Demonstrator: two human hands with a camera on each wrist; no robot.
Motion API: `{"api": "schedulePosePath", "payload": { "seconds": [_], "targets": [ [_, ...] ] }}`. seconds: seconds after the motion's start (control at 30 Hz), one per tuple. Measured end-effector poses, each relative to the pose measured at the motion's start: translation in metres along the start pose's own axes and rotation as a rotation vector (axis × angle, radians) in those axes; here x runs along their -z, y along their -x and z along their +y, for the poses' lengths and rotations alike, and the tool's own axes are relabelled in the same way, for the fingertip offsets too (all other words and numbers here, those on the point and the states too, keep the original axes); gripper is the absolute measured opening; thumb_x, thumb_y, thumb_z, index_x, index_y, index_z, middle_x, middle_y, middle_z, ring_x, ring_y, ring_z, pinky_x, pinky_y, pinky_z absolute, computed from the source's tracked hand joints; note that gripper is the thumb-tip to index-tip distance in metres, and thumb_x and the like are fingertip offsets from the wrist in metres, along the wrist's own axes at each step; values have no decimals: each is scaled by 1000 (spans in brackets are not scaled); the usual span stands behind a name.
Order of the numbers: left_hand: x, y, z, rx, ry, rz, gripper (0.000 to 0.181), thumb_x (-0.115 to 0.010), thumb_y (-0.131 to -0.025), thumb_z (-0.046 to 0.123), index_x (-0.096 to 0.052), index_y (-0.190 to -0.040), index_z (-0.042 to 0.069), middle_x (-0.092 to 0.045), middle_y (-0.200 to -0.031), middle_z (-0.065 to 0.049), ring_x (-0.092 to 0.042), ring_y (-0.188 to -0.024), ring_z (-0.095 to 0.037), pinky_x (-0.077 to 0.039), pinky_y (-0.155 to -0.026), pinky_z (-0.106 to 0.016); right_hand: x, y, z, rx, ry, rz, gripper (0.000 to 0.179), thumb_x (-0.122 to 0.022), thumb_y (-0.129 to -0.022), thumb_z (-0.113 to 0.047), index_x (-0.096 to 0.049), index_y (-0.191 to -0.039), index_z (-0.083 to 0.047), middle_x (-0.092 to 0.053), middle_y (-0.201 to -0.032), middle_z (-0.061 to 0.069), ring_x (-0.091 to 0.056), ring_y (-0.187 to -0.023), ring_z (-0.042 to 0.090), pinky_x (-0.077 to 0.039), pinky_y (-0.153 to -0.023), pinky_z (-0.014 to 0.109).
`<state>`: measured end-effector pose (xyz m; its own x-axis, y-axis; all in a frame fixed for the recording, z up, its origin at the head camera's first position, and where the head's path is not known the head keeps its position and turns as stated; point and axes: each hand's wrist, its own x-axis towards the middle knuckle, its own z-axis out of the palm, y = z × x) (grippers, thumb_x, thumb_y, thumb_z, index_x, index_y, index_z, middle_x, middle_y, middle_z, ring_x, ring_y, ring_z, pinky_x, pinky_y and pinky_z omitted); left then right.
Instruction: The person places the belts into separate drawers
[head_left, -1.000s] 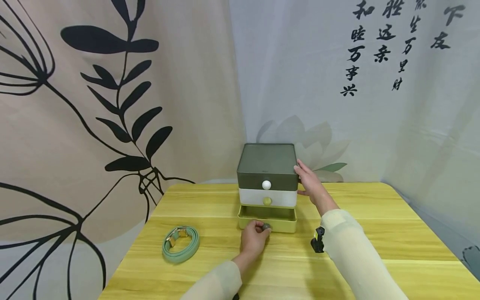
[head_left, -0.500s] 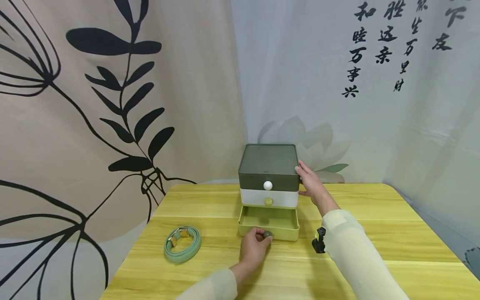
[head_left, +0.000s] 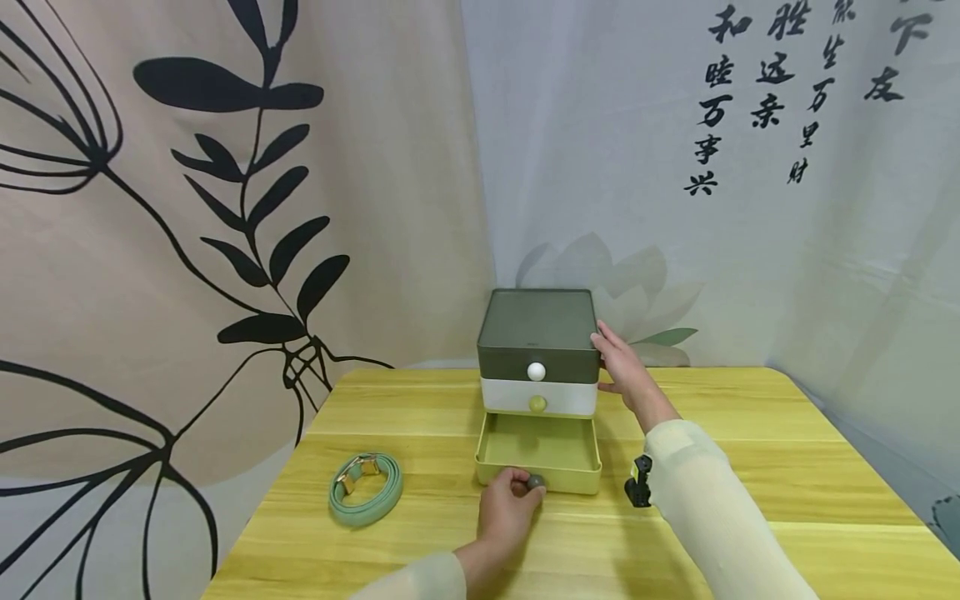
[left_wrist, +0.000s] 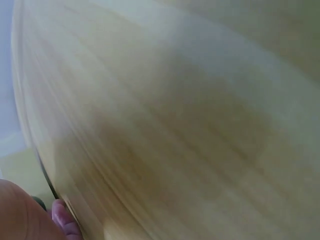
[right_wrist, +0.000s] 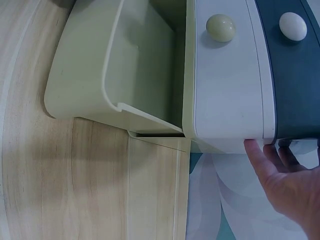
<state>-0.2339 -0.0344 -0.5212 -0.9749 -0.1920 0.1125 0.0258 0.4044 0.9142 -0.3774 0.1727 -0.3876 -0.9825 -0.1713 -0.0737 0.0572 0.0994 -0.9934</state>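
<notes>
"Drawer (head_left: 573, 481) status?"

"Bottom of the box (head_left: 537, 321), further out than before; inside looks reachable. My left hand (head_left: 506, 512) pinches its knob (head_left: 536, 482); my right hand (head_left: 628, 373), fingers extended, rests against the box."

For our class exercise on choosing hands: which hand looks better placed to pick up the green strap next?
Probably the left hand. It is nearer the green strap, though it would first have to release the drawer knob. The right hand is farther off, touching the side of the box.
</notes>
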Motion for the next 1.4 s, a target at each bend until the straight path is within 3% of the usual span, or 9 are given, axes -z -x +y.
{"api": "schedulePosePath", "payload": {
  "seconds": [0.73,0.97,1.4],
  "targets": [
    [7,9,-4,-27,46,-10,16,-79,-83,14,-67,-91,8,-64,-81,3,-58,-75,-9,-50,-65,-26,2,1,-2,-10,0,3,61,-34,-107,-46,-3,-159,-36,1,-165,12,-16,-147,42,-28,-109,64],
    [21,3,-4,-59,109,-52,15,-74,-89,16,-66,-95,4,-63,-84,0,-58,-75,-10,-50,-65,-22,1,2,-1,-10,6,15,60,-34,-107,-45,-5,-159,-36,-3,-165,12,-19,-146,40,-31,-108,62],
    [51,-12,-2,-137,94,-80,15,-69,-94,20,-68,-98,5,-66,-88,-1,-60,-82,-13,-50,-71,-22,1,1,0,2,6,12,60,-34,-107,-46,-6,-159,-35,-3,-165,12,-20,-146,41,-31,-108,62]
  ]
}}
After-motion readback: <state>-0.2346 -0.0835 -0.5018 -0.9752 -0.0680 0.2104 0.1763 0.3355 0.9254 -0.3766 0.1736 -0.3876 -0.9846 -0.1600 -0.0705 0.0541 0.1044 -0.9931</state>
